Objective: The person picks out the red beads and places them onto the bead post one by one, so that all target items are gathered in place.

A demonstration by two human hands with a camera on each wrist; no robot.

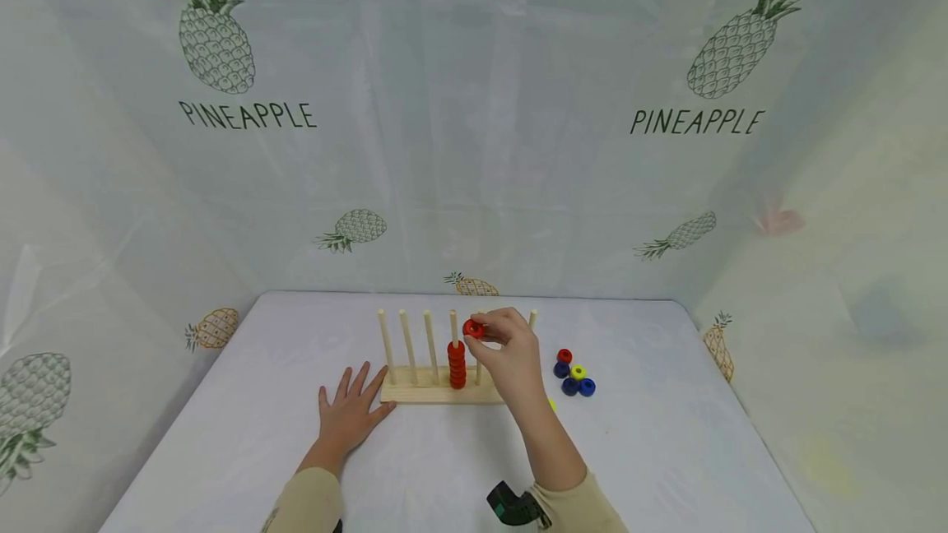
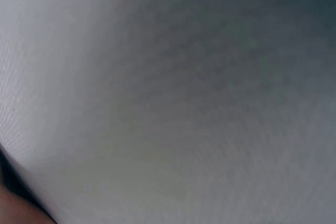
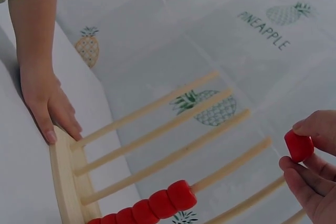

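A wooden peg stand (image 1: 418,391) with several upright rods stands on the white table. Red beads (image 1: 457,367) are stacked on one rod near its middle, and the top of that rod shows bare. My right hand (image 1: 511,348) pinches a red bead (image 1: 472,328) between thumb and fingers, beside that rod's upper part. The right wrist view shows this bead (image 3: 298,146) apart from the rod tip. My left hand (image 1: 350,412) lies with fingers spread at the stand's left end, its fingertips touching the base. In the left wrist view only blurred white surface fills most of the picture.
Loose beads lie right of the stand: a red bead (image 1: 564,355), a yellow bead (image 1: 578,372) and several blue ones (image 1: 569,387). Another yellow bead (image 1: 551,405) is partly hidden by my right forearm. A pineapple-printed curtain (image 1: 474,146) hangs behind the table.
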